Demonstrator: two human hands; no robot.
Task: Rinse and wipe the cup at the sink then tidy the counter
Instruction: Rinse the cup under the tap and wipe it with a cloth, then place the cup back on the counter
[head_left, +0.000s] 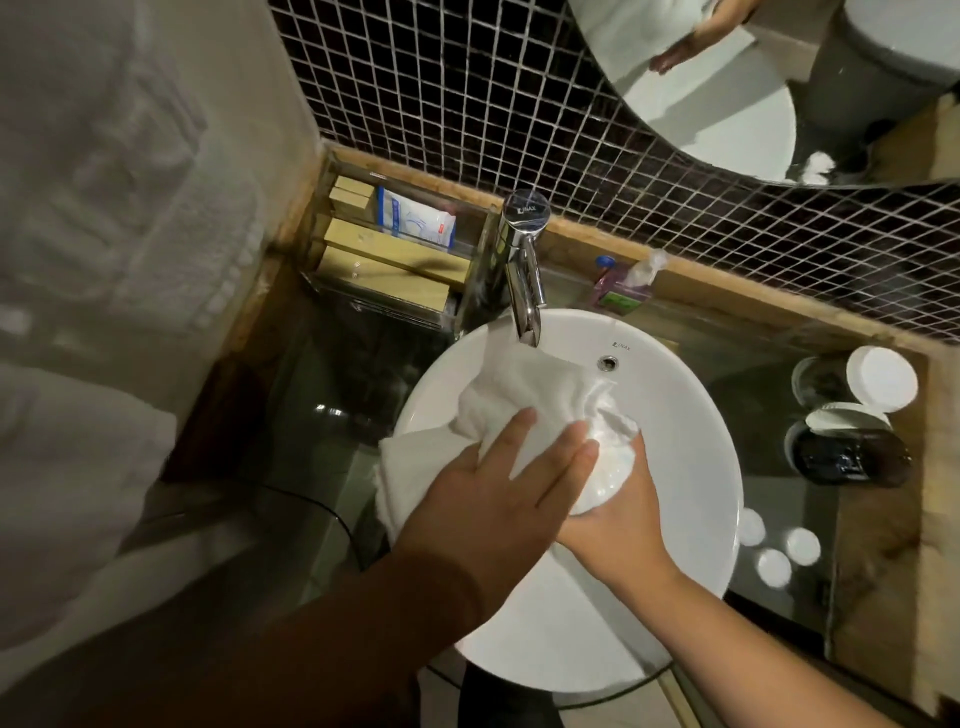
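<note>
Cup, small, white and glossy (605, 480): sits over the middle of the round white ceramic basin (675, 447), apparently clear of it, cradled from below in the right hand (623, 525), thumb and fingers curled round its far side. Seems tilted, long axis running from the right palm up toward the chrome tap (524, 270), mouth end hidden behind the bunched white terry towel (519, 395); cannot tell for sure. Lies just ahead of and partly under the left hand (498, 493), crossing in from the left, flat on the cloth, fingers straight, tips reaching onto the cup's near wall. Probably leaves the rubbing to the left hand, as the nearer one on top, and the turning of the cup to the right. Further out, well apart on the dark counter to the right: glass tumblers with white lids (880, 376). Left of the tap: clear tray of boxed toiletries (389, 260).
</note>
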